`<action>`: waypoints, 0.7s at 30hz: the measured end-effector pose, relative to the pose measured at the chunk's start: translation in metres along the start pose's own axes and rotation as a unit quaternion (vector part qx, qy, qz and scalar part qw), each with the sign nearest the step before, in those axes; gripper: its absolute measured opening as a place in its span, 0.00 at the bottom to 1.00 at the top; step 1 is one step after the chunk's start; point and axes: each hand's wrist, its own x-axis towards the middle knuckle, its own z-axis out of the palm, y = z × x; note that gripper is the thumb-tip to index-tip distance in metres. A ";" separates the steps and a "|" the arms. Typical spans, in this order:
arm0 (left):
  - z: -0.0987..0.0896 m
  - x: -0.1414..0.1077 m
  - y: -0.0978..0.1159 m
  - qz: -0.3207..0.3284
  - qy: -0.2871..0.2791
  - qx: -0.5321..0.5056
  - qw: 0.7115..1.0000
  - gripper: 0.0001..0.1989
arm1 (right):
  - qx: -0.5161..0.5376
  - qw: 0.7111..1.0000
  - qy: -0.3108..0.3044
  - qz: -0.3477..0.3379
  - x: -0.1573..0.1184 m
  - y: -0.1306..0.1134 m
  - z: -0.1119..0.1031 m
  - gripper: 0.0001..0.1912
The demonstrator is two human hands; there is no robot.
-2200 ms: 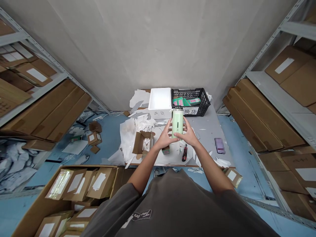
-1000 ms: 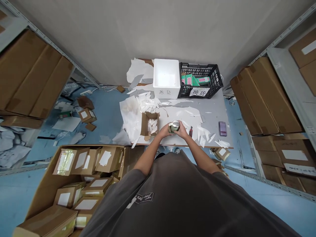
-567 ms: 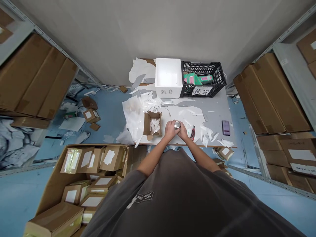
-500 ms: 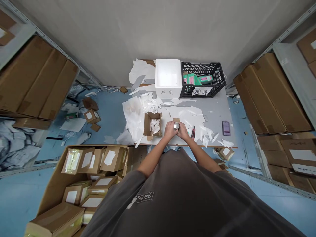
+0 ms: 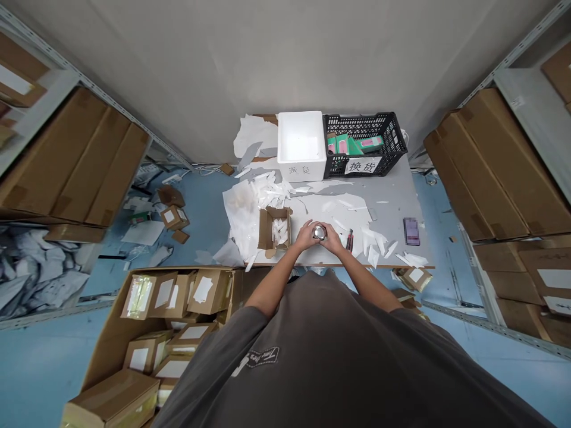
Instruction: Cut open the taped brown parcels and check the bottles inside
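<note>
Between my two hands, near the table's front edge, is a round, shiny silver metal container (image 5: pixel 319 232), seen from above. The curved fingers of my left hand (image 5: pixel 306 236) wrap its left side, and my right hand (image 5: pixel 331 239) wraps its right side. My palms hide most of its body, so I cannot tell its full shape. Left of my hands stands an open cardboard box (image 5: pixel 266 229) with crumpled white paper (image 5: pixel 280 230) inside. Close to my right hand lies a red and black cutter (image 5: pixel 350 240).
A white foam box (image 5: pixel 301 172) and a black crate (image 5: pixel 397 142) holding green and pink boxes stand at the back. Paper scraps (image 5: pixel 378 239) and a phone (image 5: pixel 411 231) lie on the right. A large carton (image 5: pixel 99 351) of parcels is at lower left; shelves flank both sides.
The silver container's top faces me more fully, and my hands have shifted around its sides. A brown cardboard piece seen just beyond my hands is no longer visible. The view has shifted slightly.
</note>
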 end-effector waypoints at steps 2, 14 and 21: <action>0.002 -0.002 -0.005 0.005 0.000 -0.020 1.000 0.42 | -0.006 1.000 -0.002 -0.002 0.001 0.001 0.000 0.41; -0.011 0.004 -0.011 0.033 -0.021 0.081 0.996 0.33 | -0.020 0.998 -0.031 -0.042 0.007 -0.001 -0.008 0.34; -0.005 -0.008 -0.020 -0.002 0.038 -0.015 0.999 0.46 | -0.016 0.998 -0.032 -0.045 0.010 -0.009 -0.010 0.32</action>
